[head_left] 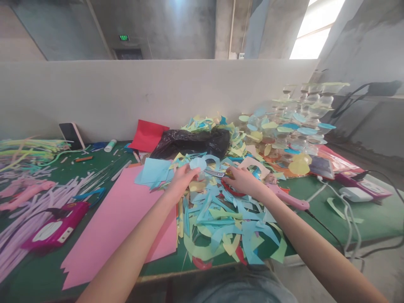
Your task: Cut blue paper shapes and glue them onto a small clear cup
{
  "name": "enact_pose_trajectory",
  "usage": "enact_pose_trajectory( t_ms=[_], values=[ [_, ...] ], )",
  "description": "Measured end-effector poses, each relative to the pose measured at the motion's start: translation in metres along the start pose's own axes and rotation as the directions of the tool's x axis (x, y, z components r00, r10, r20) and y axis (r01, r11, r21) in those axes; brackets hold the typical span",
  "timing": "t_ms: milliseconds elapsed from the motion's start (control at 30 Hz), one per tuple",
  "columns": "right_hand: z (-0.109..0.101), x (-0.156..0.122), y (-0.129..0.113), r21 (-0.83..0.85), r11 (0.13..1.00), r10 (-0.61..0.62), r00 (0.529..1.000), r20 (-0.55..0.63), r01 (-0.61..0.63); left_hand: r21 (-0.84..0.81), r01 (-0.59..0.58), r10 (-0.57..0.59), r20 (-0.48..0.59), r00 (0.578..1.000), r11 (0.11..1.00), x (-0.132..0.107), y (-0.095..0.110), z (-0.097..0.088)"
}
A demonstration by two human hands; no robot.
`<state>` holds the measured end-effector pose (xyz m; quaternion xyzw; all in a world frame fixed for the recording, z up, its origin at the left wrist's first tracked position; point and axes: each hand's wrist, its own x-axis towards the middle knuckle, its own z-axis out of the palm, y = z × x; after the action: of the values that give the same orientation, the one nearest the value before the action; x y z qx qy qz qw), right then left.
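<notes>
A: Which step is in hand?
B: Cutting, by my judgement. The left hand (pixel 184 182) pinches a blue paper piece (pixel 197 163); the right hand (pixel 243 181) grips the scissors (pixel 215 173), blades pointing toward that piece.
A: What does the next move call for?
B: Probably a steady feed of paper into the blades, with the left fingertips kept clear.
A: Position of the piece?
B: At the left hand's fingertips, between the hands and nearer the left, above paper offcuts (pixel 217 219) heaped on the bench (pixel 372 219).
A: Are blade and paper in contact?
B: Cannot be confirmed; the view is soft there.
</notes>
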<state>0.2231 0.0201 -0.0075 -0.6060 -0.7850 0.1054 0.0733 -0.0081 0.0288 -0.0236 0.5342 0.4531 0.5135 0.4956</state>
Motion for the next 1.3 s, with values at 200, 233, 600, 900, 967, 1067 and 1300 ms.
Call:
enact_pose_trajectory(
  t_ms=[200,233,600,900,967,1067,1300],
  values=[
    [-0.004,-0.002,-0.003,-0.034,0.999,-0.012,1.000,0.015,0.012,0.041,0.012,-0.011,-0.042,0.999,0.999,0.004,-0.004,-0.001],
    [-0.003,-0.002,-0.004,-0.039,0.999,-0.012,1.000,0.013,0.012,0.043,0.011,-0.009,-0.049,0.999,0.999,0.005,-0.005,-0.001],
    [0.000,-0.001,-0.006,-0.076,0.997,-0.011,1.000,0.006,0.012,0.038,0.000,0.001,-0.043,0.999,0.999,0.011,-0.010,0.000],
    [0.004,-0.001,-0.005,-0.082,0.996,-0.032,0.998,-0.053,0.027,0.040,0.010,-0.007,-0.070,0.998,0.999,0.011,-0.010,0.002],
    [0.004,-0.002,-0.003,-0.109,0.994,-0.038,0.996,-0.077,0.029,0.055,0.000,0.005,-0.086,0.996,0.998,0.008,-0.008,0.003],
    [0.003,-0.003,-0.006,-0.177,0.984,-0.039,0.981,-0.189,0.005,0.081,-0.005,0.012,-0.093,0.996,0.997,0.004,-0.003,0.005],
    [-0.001,-0.006,-0.026,0.402,0.900,-0.084,0.973,-0.217,0.167,0.077,-0.002,0.004,-0.033,0.999,0.997,-0.005,0.006,0.011]
  ],
)
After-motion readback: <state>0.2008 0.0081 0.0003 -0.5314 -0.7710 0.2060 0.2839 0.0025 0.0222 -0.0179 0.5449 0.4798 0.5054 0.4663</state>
